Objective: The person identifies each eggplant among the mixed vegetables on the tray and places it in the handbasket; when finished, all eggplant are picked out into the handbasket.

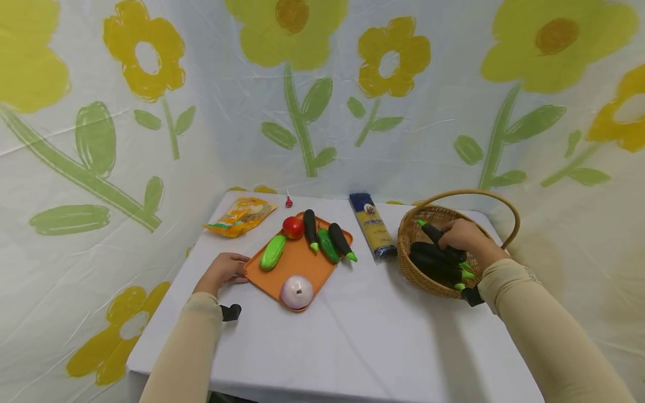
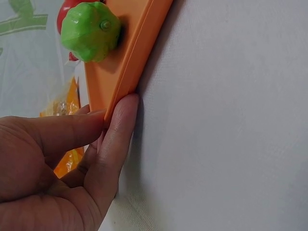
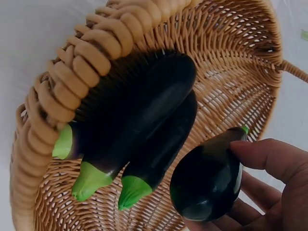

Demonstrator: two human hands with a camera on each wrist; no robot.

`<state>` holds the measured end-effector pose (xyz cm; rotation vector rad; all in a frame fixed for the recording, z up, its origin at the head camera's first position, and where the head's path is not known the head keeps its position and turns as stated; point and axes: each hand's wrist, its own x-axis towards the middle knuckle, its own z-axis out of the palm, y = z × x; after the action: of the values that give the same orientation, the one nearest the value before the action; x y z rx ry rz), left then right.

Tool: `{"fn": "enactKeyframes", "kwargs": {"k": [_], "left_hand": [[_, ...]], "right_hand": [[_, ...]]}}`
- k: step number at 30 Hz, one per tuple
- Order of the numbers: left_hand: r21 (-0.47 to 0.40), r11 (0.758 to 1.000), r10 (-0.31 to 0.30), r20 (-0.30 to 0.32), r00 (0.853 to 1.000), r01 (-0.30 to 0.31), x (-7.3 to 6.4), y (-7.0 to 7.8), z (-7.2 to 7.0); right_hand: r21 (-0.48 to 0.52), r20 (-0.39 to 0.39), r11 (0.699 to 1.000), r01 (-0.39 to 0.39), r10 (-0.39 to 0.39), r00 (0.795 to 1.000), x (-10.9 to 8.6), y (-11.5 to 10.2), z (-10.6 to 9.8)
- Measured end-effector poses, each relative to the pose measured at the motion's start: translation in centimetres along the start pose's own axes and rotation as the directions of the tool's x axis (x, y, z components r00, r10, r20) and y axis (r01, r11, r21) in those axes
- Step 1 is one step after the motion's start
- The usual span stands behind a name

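My left hand pinches the near-left corner of an orange tray, thumb on the rim and a finger along its underside. On the tray sit a tomato, a light green ribbed vegetable, a dark green pepper, two eggplants and a purple-white onion. To the right, my right hand reaches over a wicker basket and grips an eggplant between thumb and fingers. Several more eggplants lie inside the basket, beside the held one.
A blue-and-yellow pasta packet lies between tray and basket. Behind the tray are an orange-yellow food bag and a small red lollipop. The basket's handle arches up near my right wrist. Flowered sheeting surrounds the white-covered table.
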<state>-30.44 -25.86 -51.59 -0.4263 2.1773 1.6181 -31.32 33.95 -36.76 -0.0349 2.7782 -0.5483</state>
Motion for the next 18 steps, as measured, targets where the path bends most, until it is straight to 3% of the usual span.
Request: {"fn": "enactKeyframes", "kwargs": {"k": [18], "left_hand": [[-0.001, 1.000, -0.031, 0.011, 0.999, 0.031, 0.5, 0.4, 0.0]], "right_hand": [[0.002, 0.024, 1.000, -0.002, 0.002, 1.000, 1.2, 0.9, 0.3]]}}
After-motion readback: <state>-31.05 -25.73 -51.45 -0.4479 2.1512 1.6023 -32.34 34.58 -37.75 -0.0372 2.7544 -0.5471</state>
